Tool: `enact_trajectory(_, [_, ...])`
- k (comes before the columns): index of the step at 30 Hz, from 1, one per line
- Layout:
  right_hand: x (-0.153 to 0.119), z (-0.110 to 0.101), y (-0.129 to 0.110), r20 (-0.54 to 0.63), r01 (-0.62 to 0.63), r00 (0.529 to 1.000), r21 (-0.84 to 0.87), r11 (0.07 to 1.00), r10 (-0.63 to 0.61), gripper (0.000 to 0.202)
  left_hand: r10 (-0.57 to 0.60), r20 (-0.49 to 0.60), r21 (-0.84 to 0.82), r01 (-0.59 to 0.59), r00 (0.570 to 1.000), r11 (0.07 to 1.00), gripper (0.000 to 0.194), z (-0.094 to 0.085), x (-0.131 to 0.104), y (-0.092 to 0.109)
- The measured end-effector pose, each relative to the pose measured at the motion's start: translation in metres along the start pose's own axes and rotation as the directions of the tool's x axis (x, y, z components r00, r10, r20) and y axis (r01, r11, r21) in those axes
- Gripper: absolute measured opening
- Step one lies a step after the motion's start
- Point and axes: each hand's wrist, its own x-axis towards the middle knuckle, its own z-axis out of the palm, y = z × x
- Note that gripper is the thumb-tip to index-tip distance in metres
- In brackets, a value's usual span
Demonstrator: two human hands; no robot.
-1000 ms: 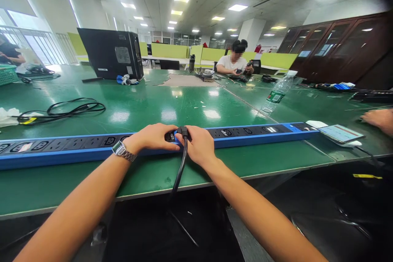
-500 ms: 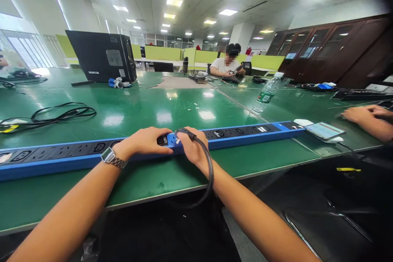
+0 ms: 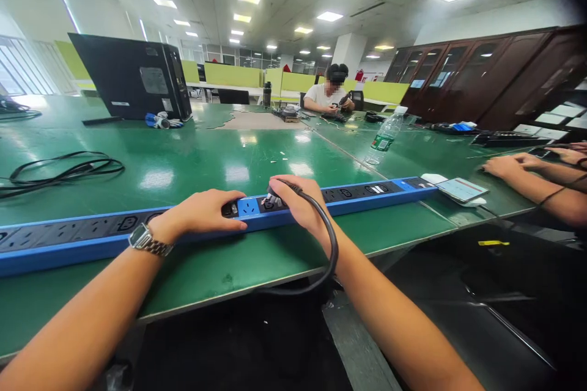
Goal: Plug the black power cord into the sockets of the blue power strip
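Note:
A long blue power strip (image 3: 101, 244) with black socket modules lies across the front of the green table. My left hand (image 3: 206, 217), with a metal-banded watch on its wrist, spans the strip, thumb on the near side and fingers over the far side. Just right of it a blue three-slot socket (image 3: 248, 207) shows uncovered. My right hand (image 3: 300, 201) is closed around a black power plug (image 3: 274, 197), its metal pins showing just above the sockets right of the blue one. From the plug a thick black cable (image 3: 333, 250) loops down over the table edge.
A black computer case (image 3: 132, 82) stands at the back left, with a coiled black cord (image 3: 68, 168) nearer. A water bottle (image 3: 386, 135) and a tablet (image 3: 462, 189) are right. Another person's hands (image 3: 509, 168) rest at the far right; a person (image 3: 332, 95) sits across the table.
My right hand has carried the plug rightward along the strip, off the blue socket, which now shows clear. My left hand keeps its hold on the strip. The whole view has shifted slightly.

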Motion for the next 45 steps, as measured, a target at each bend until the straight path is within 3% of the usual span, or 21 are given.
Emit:
enact_trajectory(4, [0.000,-0.032,0.007,-0.170,0.010,0.985,-0.012,1.000,-0.012,0.028,-0.016,0.001,-0.002,0.016,1.000,1.000,0.079,0.000,-0.001,0.000])
enact_trajectory(9, [-0.001,-0.078,0.033,-0.419,-0.016,0.908,-0.066,0.998,-0.013,0.029,-0.014,0.008,0.001,0.014,1.000,1.000,0.078,-0.001,-0.002,0.001])
enact_trajectory(13, [0.000,-0.092,0.058,-0.442,-0.128,0.895,-0.134,0.983,0.056,0.032,-0.019,0.004,-0.001,0.019,1.000,1.000,0.079,-0.001,-0.001,0.001])
enact_trajectory(18, [0.001,-0.094,0.077,-0.351,-0.171,0.934,-0.272,0.947,0.069,0.038,-0.029,0.007,0.003,0.029,1.000,1.000,0.077,-0.002,-0.003,0.004])
enact_trajectory(26, [-0.001,-0.099,0.083,-0.371,-0.178,0.927,-0.316,0.932,0.051,0.035,-0.028,-0.001,0.002,0.028,1.000,1.000,0.078,-0.001,-0.002,0.003])
enact_trajectory(30, [-0.001,-0.085,0.071,-0.349,-0.129,0.937,-0.289,0.949,0.021,0.034,-0.031,0.000,0.006,0.031,1.000,0.999,0.077,-0.001,-0.003,0.004])
enact_trajectory(36, [-0.006,-0.059,0.053,-0.166,-0.013,0.985,-0.338,0.941,-0.046,0.032,-0.036,0.014,0.011,0.036,0.999,0.999,0.078,-0.002,-0.003,0.006])
enact_trajectory(45, [-0.008,-0.042,0.052,-0.127,0.032,0.988,-0.376,0.926,-0.086,0.033,-0.017,0.005,-0.015,0.017,1.000,1.000,0.075,-0.002,-0.003,0.005])
